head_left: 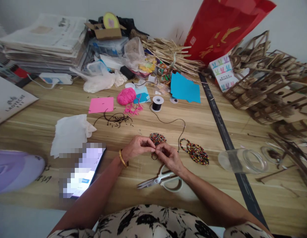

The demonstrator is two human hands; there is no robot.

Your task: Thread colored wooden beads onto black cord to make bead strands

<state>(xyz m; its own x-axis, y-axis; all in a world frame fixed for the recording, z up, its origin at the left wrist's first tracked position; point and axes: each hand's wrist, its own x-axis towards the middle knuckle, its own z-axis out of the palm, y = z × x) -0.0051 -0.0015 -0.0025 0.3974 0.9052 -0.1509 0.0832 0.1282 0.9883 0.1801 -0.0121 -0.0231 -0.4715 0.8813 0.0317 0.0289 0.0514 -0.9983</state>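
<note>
My left hand (138, 146) and my right hand (170, 157) meet fingertip to fingertip in the middle of the table, both closed in a pinch. Between them is a thin black cord (183, 123), with a small loop hanging below the fingers. The cord runs from a white spool (157, 103) wound with black, down to my right hand. Just behind my fingers lies a heap of multicoloured beads (158, 138). Strung beads (196, 153) lie coiled to the right. White-handled scissors (160, 179) rest partly under my right wrist. The exact pinch point is too small to make out.
A lit phone (85, 172) and a white tissue (69, 134) lie left. Pink yarn (126, 96), pink paper (101, 104), cord scraps (118, 119) and blue sheets (185, 87) lie behind. A clear plastic cup (230, 161) and brown woven pieces (269, 102) stand right.
</note>
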